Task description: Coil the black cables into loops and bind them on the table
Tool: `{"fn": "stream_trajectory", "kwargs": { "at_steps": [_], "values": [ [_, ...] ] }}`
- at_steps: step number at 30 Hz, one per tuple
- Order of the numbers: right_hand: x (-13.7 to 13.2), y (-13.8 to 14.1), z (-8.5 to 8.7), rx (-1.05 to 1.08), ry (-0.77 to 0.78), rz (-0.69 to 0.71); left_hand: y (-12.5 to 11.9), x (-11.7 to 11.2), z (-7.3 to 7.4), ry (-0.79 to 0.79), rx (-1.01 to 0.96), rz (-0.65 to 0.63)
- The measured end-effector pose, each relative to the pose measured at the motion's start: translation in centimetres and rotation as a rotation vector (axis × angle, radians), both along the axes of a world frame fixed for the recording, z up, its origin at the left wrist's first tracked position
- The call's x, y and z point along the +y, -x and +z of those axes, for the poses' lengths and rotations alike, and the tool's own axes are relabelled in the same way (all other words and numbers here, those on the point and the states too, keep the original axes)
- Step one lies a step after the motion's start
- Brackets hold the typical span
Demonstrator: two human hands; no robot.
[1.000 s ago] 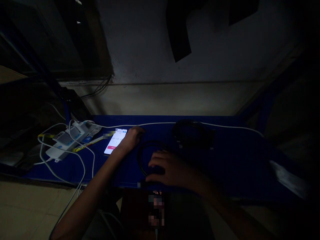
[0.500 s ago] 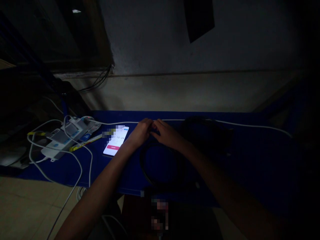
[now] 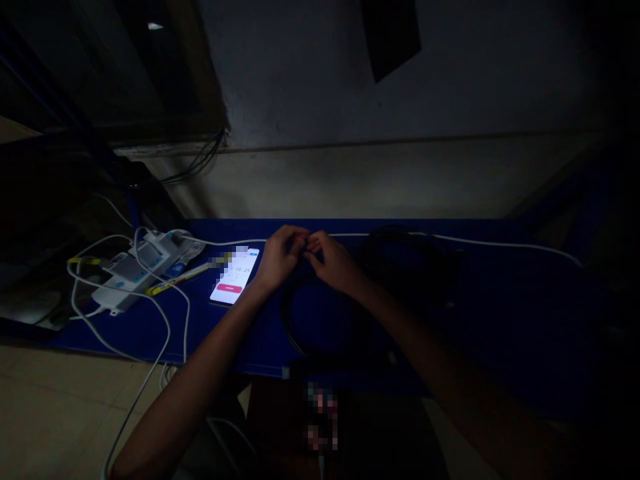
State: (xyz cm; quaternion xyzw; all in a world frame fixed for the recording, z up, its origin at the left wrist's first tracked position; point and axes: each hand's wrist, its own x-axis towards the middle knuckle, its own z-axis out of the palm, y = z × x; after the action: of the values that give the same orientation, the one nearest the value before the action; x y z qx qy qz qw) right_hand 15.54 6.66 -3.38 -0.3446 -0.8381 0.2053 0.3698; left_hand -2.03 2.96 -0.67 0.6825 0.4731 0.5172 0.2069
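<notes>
Holding left hand (image 3: 281, 253) and right hand (image 3: 330, 259) close, half-curled — beside looped black cable (image 3: 289, 335) — can't tell grip contents.

The room is dim, sinking to near black along the right edge, and the wall (image 3: 300, 80) shows 2 tones, a dark grey upper part over a paler lower band (image 3: 350, 180), with 1 black strip (image 3: 393, 40) against it at the top. At upper left, a dark framed opening, probably a window (image 3: 100, 67), carries a small white glint (image 3: 155, 26), and a slanting blue post (image 3: 60, 110) stands before it. A blue tabletop (image 3: 525, 307) spans the space before the wall, with pale beige floor tiles (image 3: 60, 407) at lower left.
</notes>
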Motion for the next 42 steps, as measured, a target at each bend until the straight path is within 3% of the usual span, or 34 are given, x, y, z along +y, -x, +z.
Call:
{"fn": "stream_trajectory", "kwargs": {
  "at_steps": [5, 12, 17, 31, 42],
  "values": [
    [-0.1, 0.1, 0.5, 0.020, 0.048, 0.003, 0.7, 0.7, 0.0, 0.117, -0.368, -0.050],
    [-0.3, -0.1, -0.3, -0.137, -0.131, 0.164, 1.0, 0.8, -0.2, 0.147, -0.577, -0.029],
    [-0.2, -0.1, -0.7, -0.177, -0.119, 0.205, 0.9, 0.8, -0.1, 0.216, -0.763, -0.069],
    [-0.2, -0.3, 0.5, -0.157, -0.093, 0.122, 0.3, 0.6, -0.3, 0.319, -0.649, -0.090],
    [0.1, -0.2, 0.0, -0.225, -0.082, 0.089, 0.5, 0.6, -0.1, 0.345, -0.746, -0.122]
  ]
}}
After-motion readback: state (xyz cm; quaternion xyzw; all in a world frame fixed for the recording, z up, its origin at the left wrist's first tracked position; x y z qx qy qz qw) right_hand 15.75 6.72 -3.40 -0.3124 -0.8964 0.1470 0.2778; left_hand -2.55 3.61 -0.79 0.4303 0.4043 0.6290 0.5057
